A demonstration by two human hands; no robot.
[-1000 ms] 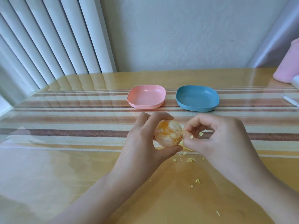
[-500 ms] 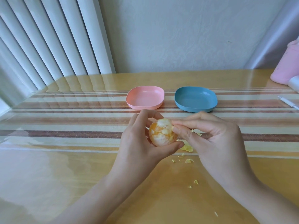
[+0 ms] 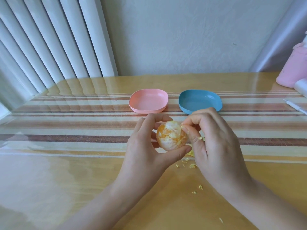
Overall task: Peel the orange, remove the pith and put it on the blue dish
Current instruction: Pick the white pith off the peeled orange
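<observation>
The peeled orange [image 3: 172, 136], patched with white pith [image 3: 168, 127], is held above the table [image 3: 66, 180] by the left hand [image 3: 146, 146], which grips it. At 3 o'clock, the right hand [image 3: 214, 143] pinches pith. The blue dish [image 3: 200, 101] lies at 1 o'clock, the pink dish [image 3: 148, 100] at 11, and scraps [image 3: 192, 166] at 5.

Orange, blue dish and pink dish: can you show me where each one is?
orange [image 3: 171, 137], head view, on its peeled front side.
blue dish [image 3: 198, 100], head view, on its bare inside floor.
pink dish [image 3: 148, 102], head view, on its bare inside floor.
</observation>
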